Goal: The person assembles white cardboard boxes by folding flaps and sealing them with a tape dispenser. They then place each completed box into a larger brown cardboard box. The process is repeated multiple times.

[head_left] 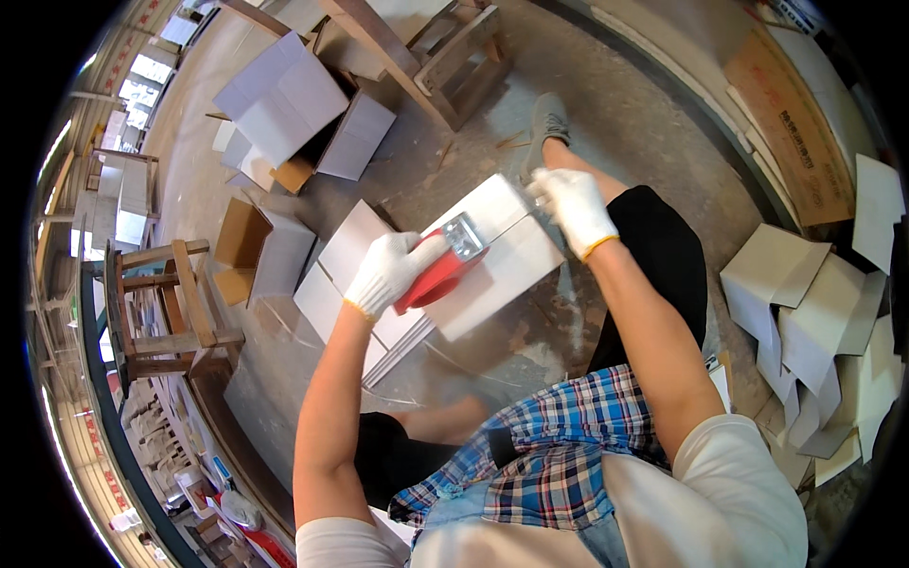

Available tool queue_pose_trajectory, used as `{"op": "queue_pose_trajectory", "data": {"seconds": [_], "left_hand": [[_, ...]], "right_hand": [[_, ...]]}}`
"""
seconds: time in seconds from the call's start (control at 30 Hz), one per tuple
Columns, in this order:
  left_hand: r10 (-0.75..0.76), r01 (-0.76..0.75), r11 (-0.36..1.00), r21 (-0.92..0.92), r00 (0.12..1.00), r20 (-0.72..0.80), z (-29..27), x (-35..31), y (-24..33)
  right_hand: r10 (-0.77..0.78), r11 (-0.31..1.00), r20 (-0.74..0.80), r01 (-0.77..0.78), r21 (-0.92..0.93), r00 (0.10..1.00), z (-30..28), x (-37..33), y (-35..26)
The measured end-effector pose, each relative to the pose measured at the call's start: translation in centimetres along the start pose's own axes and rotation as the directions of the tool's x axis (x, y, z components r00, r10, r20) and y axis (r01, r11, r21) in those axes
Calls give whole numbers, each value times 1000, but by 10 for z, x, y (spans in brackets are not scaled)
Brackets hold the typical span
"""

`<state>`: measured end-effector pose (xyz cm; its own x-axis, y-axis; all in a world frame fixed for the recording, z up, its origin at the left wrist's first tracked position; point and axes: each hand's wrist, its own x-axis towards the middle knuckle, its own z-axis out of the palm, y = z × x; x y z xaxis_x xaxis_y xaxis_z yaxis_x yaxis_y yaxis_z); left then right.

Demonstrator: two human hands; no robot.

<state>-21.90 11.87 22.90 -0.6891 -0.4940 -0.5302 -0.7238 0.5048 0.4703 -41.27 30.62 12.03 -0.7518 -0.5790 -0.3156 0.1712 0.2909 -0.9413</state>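
Cloth (587,402) in blue, red and white plaid wraps your waist, next to your pale shirt (682,492). Beyond it, your white-gloved left hand (388,273) has its grip closed around a red tape dispenser (443,276), your thumb lying along the top. The dispenser is over the upper face of a white carton (502,284) on the floor (540,355) in front of you; whether it presses on the cardboard, I cannot tell. Its metal head (463,237) points up and to the right, and a thin dark line runs across the carton from there. Just left of this carton lies a second carton (352,241), partly hidden by your left hand. Your white-gloved right hand (578,208) is near the first carton's upper right corner, its grip narrow with the fingers curled; I cannot tell whether it pinches anything.

To your right sits a heap of flattened pale cartons (795,308). Your grey shoe (549,118) rests past the right hand. Farther left stand an open-mouthed carton (284,256) and a wooden stool (192,292). Beyond these are a tilted white box (284,104), a wooden stand (459,47) and, at far right, a brown cardboard panel (791,128).
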Motion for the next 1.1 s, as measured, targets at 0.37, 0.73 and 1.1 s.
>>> {"op": "queue_pose_trajectory", "data": {"seconds": [0.37,0.73,1.1], "left_hand": [[56,-14,949,316,991,-125,17,-2,15],[17,53,909,414,987,-163,28,2,36],[11,59,921,385,984,-177,31,7,33]], "right_hand": [[-114,838,-196,-12,-545,974,-22,4,11],[11,703,-69,-57,-709,998,1,22,44],[331,565,-30,-224,-794,943,22,39,100]]}}
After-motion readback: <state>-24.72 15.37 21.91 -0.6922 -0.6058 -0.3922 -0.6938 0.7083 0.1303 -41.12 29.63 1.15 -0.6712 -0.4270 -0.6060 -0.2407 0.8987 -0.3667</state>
